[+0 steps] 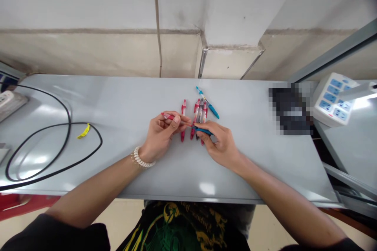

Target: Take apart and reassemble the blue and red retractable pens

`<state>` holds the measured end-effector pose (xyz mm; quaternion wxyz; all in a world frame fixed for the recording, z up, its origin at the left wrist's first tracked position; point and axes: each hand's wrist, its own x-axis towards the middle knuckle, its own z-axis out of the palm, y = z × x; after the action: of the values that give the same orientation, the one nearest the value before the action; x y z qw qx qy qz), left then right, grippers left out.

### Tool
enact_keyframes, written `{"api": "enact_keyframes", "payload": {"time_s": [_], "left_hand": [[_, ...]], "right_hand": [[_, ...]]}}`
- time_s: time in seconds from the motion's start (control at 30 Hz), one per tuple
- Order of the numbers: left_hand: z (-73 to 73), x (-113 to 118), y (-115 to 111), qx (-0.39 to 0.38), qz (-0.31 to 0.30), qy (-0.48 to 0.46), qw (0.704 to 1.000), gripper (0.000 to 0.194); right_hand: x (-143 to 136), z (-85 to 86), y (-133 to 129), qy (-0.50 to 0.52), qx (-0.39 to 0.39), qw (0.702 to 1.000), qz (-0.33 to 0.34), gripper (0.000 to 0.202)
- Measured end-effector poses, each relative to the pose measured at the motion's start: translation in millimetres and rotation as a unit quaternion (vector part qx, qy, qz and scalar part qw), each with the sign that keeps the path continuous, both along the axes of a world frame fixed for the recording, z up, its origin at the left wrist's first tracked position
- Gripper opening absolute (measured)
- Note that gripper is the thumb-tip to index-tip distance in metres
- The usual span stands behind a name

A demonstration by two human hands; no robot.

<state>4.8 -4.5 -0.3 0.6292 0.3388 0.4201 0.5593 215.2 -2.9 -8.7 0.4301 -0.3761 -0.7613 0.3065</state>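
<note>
Head view: both hands meet over the middle of the grey bench, w/ a pen piece in each.

Left hand: grip closed around a red pen part, pinched btwn thumb and fingers, its red end sticking out up-left past the fingertips. A thin tip runs from it toward the right hand. Pale bead bracelet on that wrist.

Right hand: grip closed on a blue pen part, held low, just off or on the bench surface, can't tell which. The blue piece's left end meets the thin tip coming from the red part; whether the two are joined or only touching, can't tell.

Just behind the hands, on the bench: a single red pen lying roughly upright in frame, then a tight bunch of red pens side by side, partly hidden by the right-hand fingers. A blue pen lies diagonally, just right of the bunch, near its top end.

Elsewhere: black cable looped over the left part of the bench, w/ a yellow tag on it. White power strip at far right, w/ a blurred-out dark patch on the bench beside it. Another white strip at the far left edge. Wall behind, w/ a thin cord running down it.
</note>
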Motion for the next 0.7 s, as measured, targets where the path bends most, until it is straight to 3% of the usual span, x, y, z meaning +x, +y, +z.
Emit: {"api": "enact_keyframes", "payload": {"time_s": [0.1,0.3,0.43,0.53,0.7], "left_hand": [[3.1,-0.3,3.0,-0.018,0.023,-0.026,0.999,0.034],[1.4,2.6,1.6,-0.014,0.007,-0.045,0.999,0.033],[4.2,-0.7,6.5,-0.03,0.048,-0.078,0.995,0.032],[13.5,-2.8,11.9,-0.088,0.081,-0.124,0.985,0.019],[30.0,3.2,9.7,-0.185,0.053,-0.156,0.969,0.042]], "right_hand": [[2.4,1.8,1.6,-0.001,0.015,1.0,-0.013,0.02],[5.1,5.1,2.8,-0.086,0.056,0.994,0.048,0.038],[10.6,9.4,6.0,-0.069,0.066,0.995,0.015,0.035],[12.9,12.9,7.8,-0.036,0.055,0.998,-0.008,0.03],[6.3,12.7,1.4,-0.011,0.04,0.999,0.02,0.028]]}}
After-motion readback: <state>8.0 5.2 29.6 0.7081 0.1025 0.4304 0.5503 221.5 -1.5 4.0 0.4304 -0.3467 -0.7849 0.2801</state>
